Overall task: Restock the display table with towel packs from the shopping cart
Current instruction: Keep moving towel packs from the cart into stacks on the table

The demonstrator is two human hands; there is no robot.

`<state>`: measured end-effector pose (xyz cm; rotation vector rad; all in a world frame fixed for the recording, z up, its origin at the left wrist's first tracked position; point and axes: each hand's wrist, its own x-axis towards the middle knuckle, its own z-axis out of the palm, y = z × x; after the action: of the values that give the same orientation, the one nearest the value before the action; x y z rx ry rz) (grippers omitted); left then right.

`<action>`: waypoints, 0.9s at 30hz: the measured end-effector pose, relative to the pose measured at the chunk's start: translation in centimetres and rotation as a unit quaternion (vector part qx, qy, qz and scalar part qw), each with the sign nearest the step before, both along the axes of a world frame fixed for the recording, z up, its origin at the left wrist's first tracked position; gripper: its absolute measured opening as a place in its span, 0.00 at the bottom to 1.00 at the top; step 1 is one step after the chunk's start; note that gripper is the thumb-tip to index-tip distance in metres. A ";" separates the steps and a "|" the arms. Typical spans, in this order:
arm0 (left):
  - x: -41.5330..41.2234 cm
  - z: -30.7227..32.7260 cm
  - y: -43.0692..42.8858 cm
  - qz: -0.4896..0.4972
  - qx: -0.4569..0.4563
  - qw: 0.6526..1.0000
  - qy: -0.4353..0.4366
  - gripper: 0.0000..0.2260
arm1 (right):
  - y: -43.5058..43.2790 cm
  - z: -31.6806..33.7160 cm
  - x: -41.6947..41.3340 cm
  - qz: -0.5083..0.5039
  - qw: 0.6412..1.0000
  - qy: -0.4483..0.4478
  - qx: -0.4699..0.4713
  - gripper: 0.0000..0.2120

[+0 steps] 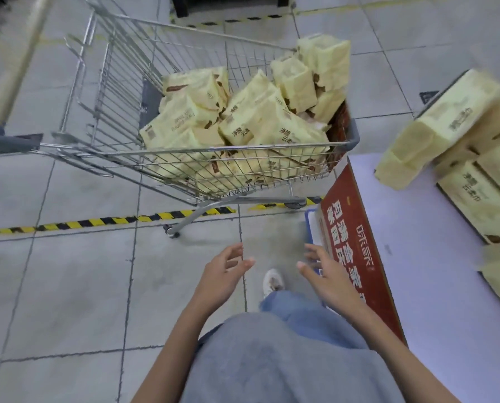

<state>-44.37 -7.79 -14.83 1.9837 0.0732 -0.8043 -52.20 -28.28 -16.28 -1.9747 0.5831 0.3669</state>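
Restocking looks partway done, by our reading: several towel packs (469,196) already sit stacked on the display table (411,234) at the right, and one pale yellow pack (437,126) lies tilted on top of them. Most of the work remains, we think. The shopping cart (243,144), just left of the table's far corner, holds a loose heap of packs (260,120) piled to its rim, and a few poke above it at the far right corner. We see the left hand (225,267) and right hand (323,267) both empty, fingers spread and relaxed, palms facing each other. They are held low on the near side of the cart, apart from it and from every pack, the right one just beside the table's red sign panel (359,257).
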 end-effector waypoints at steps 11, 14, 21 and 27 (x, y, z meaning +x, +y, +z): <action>9.5 -1.0 1.4 0.160 -0.008 0.987 -0.010 0.13 | -1.0 1.4 17.8 0.079 0.996 -0.003 0.037 0.22; 14.3 -0.6 1.1 0.176 -0.035 0.983 -0.033 0.14 | -0.8 1.4 22.4 0.084 0.995 -0.015 0.052 0.22; 27.8 3.1 1.8 0.186 -0.102 0.967 -0.142 0.13 | 0.7 1.6 34.1 0.081 0.995 -0.014 0.064 0.26; 39.2 0.8 3.8 -0.018 0.091 0.980 -0.175 0.27 | 3.9 -0.2 39.9 0.117 0.981 0.122 0.090 0.25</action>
<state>-5.20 -4.00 -14.04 2.2777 -0.1005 -0.4741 -12.26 -24.40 -16.51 -1.8395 0.4527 0.7901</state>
